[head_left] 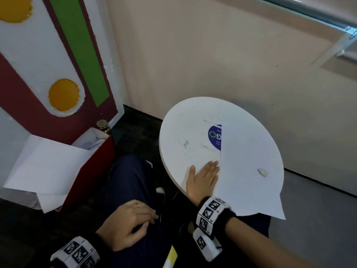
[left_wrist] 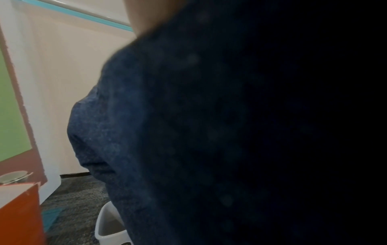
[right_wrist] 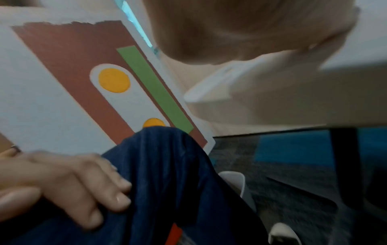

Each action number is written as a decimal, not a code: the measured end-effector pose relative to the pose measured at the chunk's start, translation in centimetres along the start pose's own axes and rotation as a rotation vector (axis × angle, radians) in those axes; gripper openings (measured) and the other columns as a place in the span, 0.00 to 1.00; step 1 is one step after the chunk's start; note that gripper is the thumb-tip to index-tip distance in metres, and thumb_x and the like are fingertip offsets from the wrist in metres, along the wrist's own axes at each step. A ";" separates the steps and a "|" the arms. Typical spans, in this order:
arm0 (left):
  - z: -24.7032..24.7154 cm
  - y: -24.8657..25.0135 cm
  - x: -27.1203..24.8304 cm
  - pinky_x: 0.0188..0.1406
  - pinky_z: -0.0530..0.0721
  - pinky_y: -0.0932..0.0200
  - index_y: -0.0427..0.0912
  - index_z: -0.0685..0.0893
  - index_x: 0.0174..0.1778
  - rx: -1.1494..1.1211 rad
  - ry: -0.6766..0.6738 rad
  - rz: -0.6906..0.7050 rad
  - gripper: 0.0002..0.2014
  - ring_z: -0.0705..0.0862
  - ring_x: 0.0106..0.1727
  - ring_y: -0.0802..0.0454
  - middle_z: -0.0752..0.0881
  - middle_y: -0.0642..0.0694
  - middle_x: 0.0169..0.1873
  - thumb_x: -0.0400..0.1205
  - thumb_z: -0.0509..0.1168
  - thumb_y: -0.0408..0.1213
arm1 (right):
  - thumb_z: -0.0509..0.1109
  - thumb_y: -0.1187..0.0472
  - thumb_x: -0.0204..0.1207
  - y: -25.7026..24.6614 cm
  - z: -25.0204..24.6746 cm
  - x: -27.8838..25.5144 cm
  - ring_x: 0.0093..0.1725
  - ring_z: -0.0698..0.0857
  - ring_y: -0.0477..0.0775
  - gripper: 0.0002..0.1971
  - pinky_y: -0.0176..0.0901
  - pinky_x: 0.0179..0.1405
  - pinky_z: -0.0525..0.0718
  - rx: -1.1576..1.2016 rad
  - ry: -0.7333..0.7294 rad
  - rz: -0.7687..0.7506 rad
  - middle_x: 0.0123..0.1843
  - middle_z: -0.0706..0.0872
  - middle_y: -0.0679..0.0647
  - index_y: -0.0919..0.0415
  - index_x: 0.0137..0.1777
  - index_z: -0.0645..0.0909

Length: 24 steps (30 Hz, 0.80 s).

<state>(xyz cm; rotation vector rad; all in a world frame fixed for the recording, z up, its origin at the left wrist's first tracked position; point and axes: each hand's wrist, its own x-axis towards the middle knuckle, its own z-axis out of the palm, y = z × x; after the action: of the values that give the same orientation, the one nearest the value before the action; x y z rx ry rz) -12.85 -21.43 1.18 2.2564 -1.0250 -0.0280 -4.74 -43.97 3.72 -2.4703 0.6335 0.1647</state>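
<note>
Beige wall, round white table (head_left: 179,136) in the corner. Head view: right hand (head_left: 202,176) lies flat, fingers together, at the left edge of the sheet of paper (head_left: 249,161), whose near corner overhangs the rim; a push could slide it off. Left wrist: only dark trousers (left_wrist: 188,132). Right wrist: left hand (right_wrist: 69,185) loosely curled on the thigh, steadying nothing.

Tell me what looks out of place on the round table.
The paper sheet lies askew on the round table, one corner overhanging its near edge, half covering a blue sticker. Dark scribbles mark the tabletop.
</note>
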 end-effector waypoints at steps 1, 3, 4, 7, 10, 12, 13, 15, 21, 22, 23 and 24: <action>0.0 0.0 0.1 0.64 0.74 0.66 0.53 0.88 0.46 -0.003 -0.004 0.001 0.10 0.79 0.62 0.71 0.85 0.67 0.55 0.79 0.62 0.37 | 0.45 0.45 0.85 0.1 0.4 0.1 0.83 0.33 0.57 0.37 0.50 0.80 0.33 -0.038 0.009 -0.003 0.83 0.32 0.63 0.69 0.80 0.33; 0.0 0.1 0.4 0.65 0.73 0.66 0.53 0.88 0.46 -0.003 -0.011 0.005 0.10 0.80 0.62 0.71 0.85 0.66 0.56 0.80 0.61 0.37 | 0.45 0.45 0.84 -1.3 0.8 1.2 0.83 0.35 0.59 0.37 0.51 0.81 0.33 -0.063 0.029 -0.027 0.83 0.34 0.64 0.71 0.80 0.35; -0.1 0.2 0.5 0.65 0.73 0.67 0.53 0.88 0.46 0.003 -0.016 0.008 0.11 0.80 0.62 0.71 0.85 0.66 0.56 0.80 0.61 0.37 | 0.45 0.45 0.84 -2.3 0.9 2.0 0.83 0.35 0.60 0.37 0.51 0.81 0.34 -0.061 0.025 -0.033 0.83 0.34 0.65 0.71 0.80 0.36; -0.1 0.4 0.6 0.64 0.72 0.68 0.53 0.88 0.45 0.030 -0.023 0.003 0.10 0.80 0.61 0.70 0.86 0.66 0.55 0.79 0.61 0.38 | 0.43 0.45 0.85 -5.7 0.9 5.4 0.83 0.35 0.60 0.36 0.51 0.81 0.34 -0.042 -0.032 -0.053 0.83 0.34 0.64 0.71 0.80 0.36; -0.2 0.6 0.5 0.64 0.71 0.68 0.53 0.89 0.45 0.030 -0.031 -0.010 0.10 0.81 0.60 0.69 0.86 0.66 0.55 0.79 0.61 0.38 | 0.41 0.48 0.86 -8.3 1.2 7.4 0.83 0.36 0.57 0.31 0.52 0.81 0.34 -0.029 -0.187 -0.181 0.84 0.35 0.59 0.66 0.82 0.39; -0.2 0.7 0.4 0.64 0.71 0.69 0.53 0.88 0.45 0.043 -0.034 -0.014 0.10 0.81 0.60 0.69 0.86 0.66 0.55 0.79 0.61 0.38 | 0.39 0.51 0.87 -8.9 1.4 7.0 0.84 0.37 0.56 0.28 0.52 0.81 0.36 -0.043 -0.303 -0.273 0.85 0.36 0.56 0.63 0.82 0.41; -0.1 0.7 0.4 0.64 0.70 0.69 0.53 0.88 0.45 0.047 -0.032 -0.014 0.10 0.81 0.61 0.69 0.86 0.66 0.55 0.79 0.61 0.38 | 0.39 0.52 0.87 -8.7 1.3 6.4 0.84 0.38 0.55 0.27 0.53 0.81 0.37 -0.045 -0.335 -0.302 0.85 0.36 0.56 0.63 0.83 0.41; -0.1 0.6 0.1 0.64 0.71 0.68 0.53 0.88 0.45 0.037 -0.011 -0.021 0.10 0.80 0.61 0.70 0.85 0.66 0.56 0.80 0.61 0.38 | 0.40 0.53 0.87 -7.3 0.8 4.7 0.84 0.39 0.55 0.27 0.54 0.81 0.38 -0.015 -0.348 -0.361 0.85 0.38 0.56 0.62 0.83 0.43; -0.1 -0.8 -0.8 0.73 0.64 0.62 0.52 0.82 0.66 -0.069 0.230 -0.281 0.19 0.69 0.77 0.63 0.74 0.65 0.73 0.87 0.52 0.51 | 0.65 0.41 0.76 -0.3 -1.6 -0.8 0.81 0.29 0.50 0.51 0.46 0.76 0.29 0.080 -0.143 -0.350 0.81 0.26 0.53 0.61 0.80 0.28; -0.2 -1.4 -0.7 0.74 0.61 0.63 0.52 0.80 0.69 -0.028 0.206 -0.336 0.20 0.67 0.78 0.63 0.72 0.64 0.75 0.86 0.52 0.52 | 0.68 0.39 0.72 0.5 -1.7 -1.2 0.81 0.28 0.52 0.57 0.45 0.76 0.29 0.036 -0.170 -0.311 0.81 0.25 0.55 0.63 0.79 0.27; -0.5 -2.0 -0.4 0.74 0.59 0.64 0.53 0.80 0.69 0.032 0.161 -0.369 0.21 0.66 0.78 0.63 0.72 0.63 0.75 0.85 0.52 0.54 | 0.71 0.37 0.69 1.0 -1.7 -1.5 0.80 0.27 0.52 0.61 0.45 0.76 0.28 -0.023 -0.184 -0.299 0.80 0.24 0.56 0.64 0.78 0.26; -1.0 -2.6 0.1 0.72 0.59 0.64 0.54 0.80 0.68 0.094 0.102 -0.390 0.21 0.67 0.77 0.63 0.73 0.63 0.74 0.84 0.52 0.54 | 0.73 0.36 0.66 1.4 -1.6 -1.6 0.80 0.26 0.53 0.64 0.45 0.76 0.28 -0.081 -0.189 -0.309 0.79 0.23 0.56 0.65 0.78 0.25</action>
<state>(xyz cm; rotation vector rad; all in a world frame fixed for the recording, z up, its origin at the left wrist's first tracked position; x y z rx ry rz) -10.77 -19.67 0.48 2.4838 -0.5318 -0.0306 -6.81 -45.23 4.71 -2.5545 0.1652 0.3025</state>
